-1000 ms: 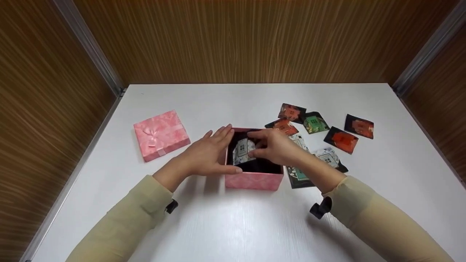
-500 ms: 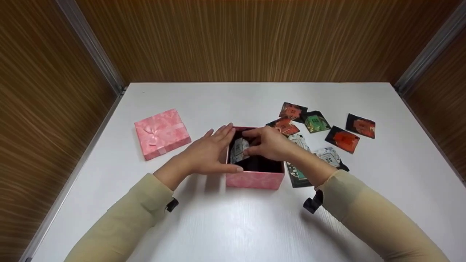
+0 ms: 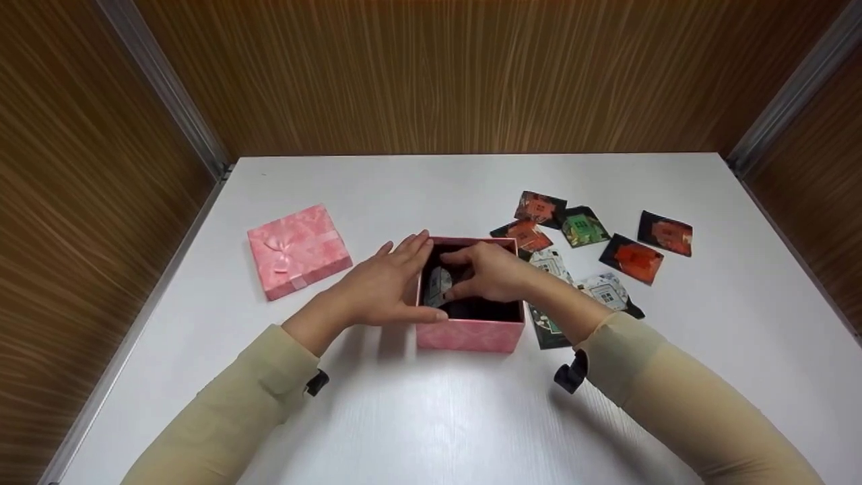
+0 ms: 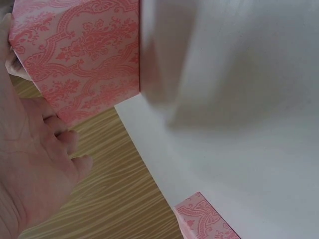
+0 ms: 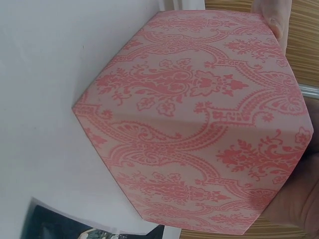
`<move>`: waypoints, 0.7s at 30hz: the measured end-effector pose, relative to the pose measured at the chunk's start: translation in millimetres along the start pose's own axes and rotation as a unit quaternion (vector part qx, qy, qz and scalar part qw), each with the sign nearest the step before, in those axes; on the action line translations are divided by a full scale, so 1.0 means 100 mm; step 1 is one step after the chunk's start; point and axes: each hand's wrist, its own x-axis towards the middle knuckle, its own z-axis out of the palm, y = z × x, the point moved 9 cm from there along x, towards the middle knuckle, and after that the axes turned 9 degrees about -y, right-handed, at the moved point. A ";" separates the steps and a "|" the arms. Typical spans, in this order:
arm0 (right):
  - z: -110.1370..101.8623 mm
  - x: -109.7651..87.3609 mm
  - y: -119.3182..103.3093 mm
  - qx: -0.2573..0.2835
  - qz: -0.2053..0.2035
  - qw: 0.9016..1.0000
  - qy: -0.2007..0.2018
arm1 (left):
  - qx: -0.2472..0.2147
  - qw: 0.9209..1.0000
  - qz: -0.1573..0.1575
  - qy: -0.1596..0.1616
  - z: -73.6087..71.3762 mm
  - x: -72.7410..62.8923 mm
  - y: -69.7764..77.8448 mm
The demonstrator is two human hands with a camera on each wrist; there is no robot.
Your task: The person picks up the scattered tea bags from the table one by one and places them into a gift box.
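Your right grip [image 3: 495,271], thumb and fingers pinching the white-patterned sachet [image 3: 439,284], has shifted toward nine o'clock and deeper inside the pink box [image 3: 471,335] over the last second; the sachet, tilted, lies at the box's nine o'clock side, so it is probably close to its resting place. Your left grip [image 3: 387,286], fingers extended, rests against that same side. The pink lid [image 3: 296,249] lies apart, between nine and ten o'clock; other sachets [image 3: 632,259] spread from one to four o'clock.

There are one box [image 3: 470,336], one lid [image 3: 303,250] and nine visible packets [image 3: 632,260].
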 end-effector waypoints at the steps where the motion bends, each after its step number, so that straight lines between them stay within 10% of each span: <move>1: 0.00 0.00 0.00 -0.005 0.000 1.000 -0.002 | 0.000 1.000 0.000 0.000 0.00 0.00 0.00; 21: -0.19 -0.22 -0.07 0.047 -0.028 0.998 0.016 | 0.001 1.000 -0.006 0.001 0.01 0.00 -0.01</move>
